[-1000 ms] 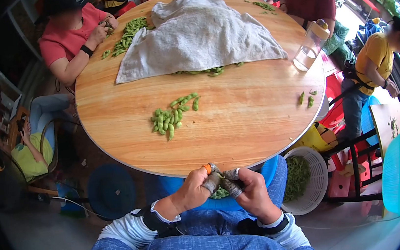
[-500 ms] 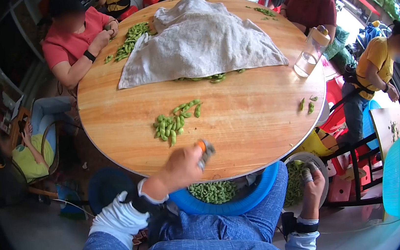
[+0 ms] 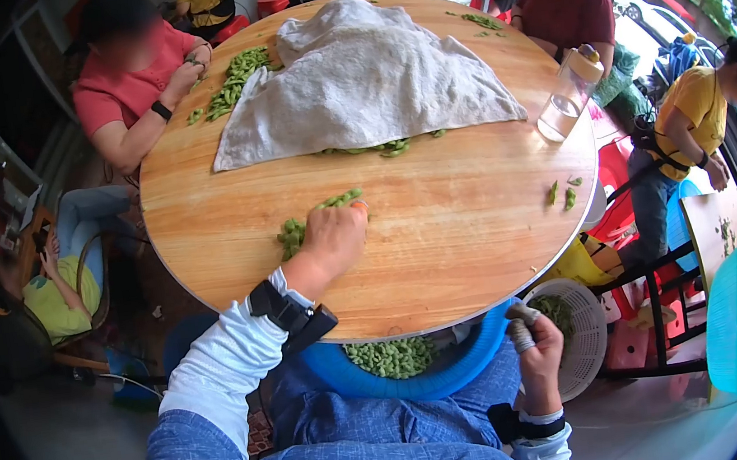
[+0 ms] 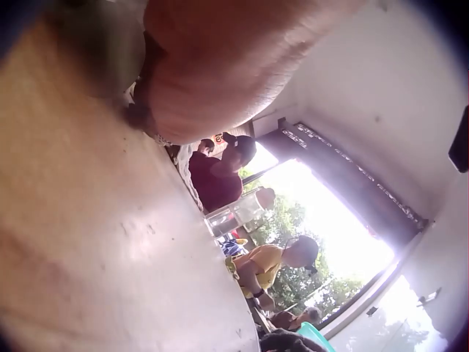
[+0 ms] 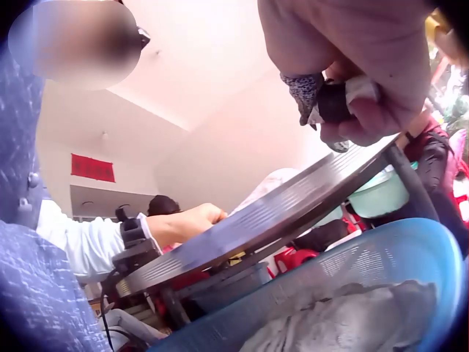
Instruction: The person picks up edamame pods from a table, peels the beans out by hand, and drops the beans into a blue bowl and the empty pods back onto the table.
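Observation:
In the head view my left hand reaches over the round table onto a small pile of green soybean pods. The back of the hand covers its fingertips and part of the pile, so I cannot tell whether it grips a pod. My right hand hovers between the blue basin and a white basket, fingers loosely bent. Grey and dark wrappings cover its thumb and fingers in the right wrist view, and nothing shows between them. Shelled green beans lie in the basin below the table edge.
A pale towel covers a heap of pods on the table. A clear bottle stands near the right edge, with a few loose pods nearer me. People sit around, and a turquoise basket stands far right.
Both hands were together at a pod over the basin. They parted: the left went forward onto the pod pile, while the right swung out over the white basket, then slightly back left.

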The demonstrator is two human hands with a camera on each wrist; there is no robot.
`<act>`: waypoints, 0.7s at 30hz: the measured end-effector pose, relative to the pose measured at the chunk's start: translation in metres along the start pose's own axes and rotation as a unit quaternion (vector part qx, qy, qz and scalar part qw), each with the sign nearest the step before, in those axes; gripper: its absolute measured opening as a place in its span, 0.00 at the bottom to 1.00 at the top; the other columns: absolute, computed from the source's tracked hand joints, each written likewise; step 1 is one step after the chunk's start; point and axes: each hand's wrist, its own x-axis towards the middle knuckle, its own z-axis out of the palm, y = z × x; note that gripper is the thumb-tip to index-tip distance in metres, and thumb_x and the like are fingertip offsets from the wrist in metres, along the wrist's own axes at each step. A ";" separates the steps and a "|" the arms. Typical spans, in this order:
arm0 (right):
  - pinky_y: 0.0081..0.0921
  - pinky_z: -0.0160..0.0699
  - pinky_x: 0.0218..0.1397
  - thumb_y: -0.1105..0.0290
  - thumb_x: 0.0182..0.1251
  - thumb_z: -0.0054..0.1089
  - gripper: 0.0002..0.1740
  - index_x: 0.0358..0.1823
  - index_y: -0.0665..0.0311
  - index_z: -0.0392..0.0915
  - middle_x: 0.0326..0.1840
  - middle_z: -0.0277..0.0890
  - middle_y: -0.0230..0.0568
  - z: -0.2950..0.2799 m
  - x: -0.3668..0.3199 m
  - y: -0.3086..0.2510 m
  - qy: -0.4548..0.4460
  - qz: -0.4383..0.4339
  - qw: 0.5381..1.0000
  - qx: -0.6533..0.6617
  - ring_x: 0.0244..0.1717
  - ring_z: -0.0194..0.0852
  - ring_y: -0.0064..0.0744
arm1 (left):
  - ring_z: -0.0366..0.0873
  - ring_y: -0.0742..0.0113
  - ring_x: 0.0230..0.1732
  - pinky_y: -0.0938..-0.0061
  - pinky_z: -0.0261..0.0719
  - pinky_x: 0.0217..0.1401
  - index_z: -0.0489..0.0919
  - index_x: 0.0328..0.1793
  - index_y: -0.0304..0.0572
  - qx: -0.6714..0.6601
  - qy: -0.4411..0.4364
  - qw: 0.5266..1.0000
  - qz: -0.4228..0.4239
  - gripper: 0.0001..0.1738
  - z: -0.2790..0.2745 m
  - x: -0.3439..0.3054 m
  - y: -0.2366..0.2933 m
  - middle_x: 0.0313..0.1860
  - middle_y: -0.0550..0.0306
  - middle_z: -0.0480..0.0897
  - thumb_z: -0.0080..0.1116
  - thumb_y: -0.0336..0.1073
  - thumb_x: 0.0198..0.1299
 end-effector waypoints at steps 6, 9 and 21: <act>0.19 0.70 0.34 0.81 0.53 0.55 0.14 0.43 0.71 0.73 0.30 0.73 0.37 0.059 0.015 -0.029 -0.154 -0.083 0.965 -0.194 0.30 0.71 0.24 | 0.75 0.45 0.23 0.59 0.71 0.26 0.75 0.32 0.40 -0.197 -0.049 0.979 -0.005 0.05 -0.008 -0.053 0.043 0.19 0.44 0.75 0.51 0.31 0.50; 0.27 0.70 0.29 0.78 0.49 0.58 0.15 0.41 0.70 0.73 0.26 0.72 0.46 0.076 0.027 -0.028 -0.161 -0.166 0.933 -0.275 0.27 0.72 0.40 | 0.75 0.46 0.25 0.61 0.72 0.27 0.76 0.36 0.40 -0.285 -0.031 0.958 0.003 0.07 -0.010 -0.082 0.058 0.24 0.44 0.76 0.52 0.30 0.50; 0.32 0.68 0.29 0.78 0.45 0.60 0.14 0.38 0.65 0.75 0.25 0.69 0.45 0.122 0.023 -0.015 -0.280 -0.315 0.882 -0.212 0.27 0.69 0.44 | 0.73 0.53 0.33 0.69 0.73 0.34 0.76 0.34 0.38 -0.411 0.008 0.873 0.264 0.12 -0.028 -0.124 0.054 0.32 0.52 0.75 0.61 0.35 0.43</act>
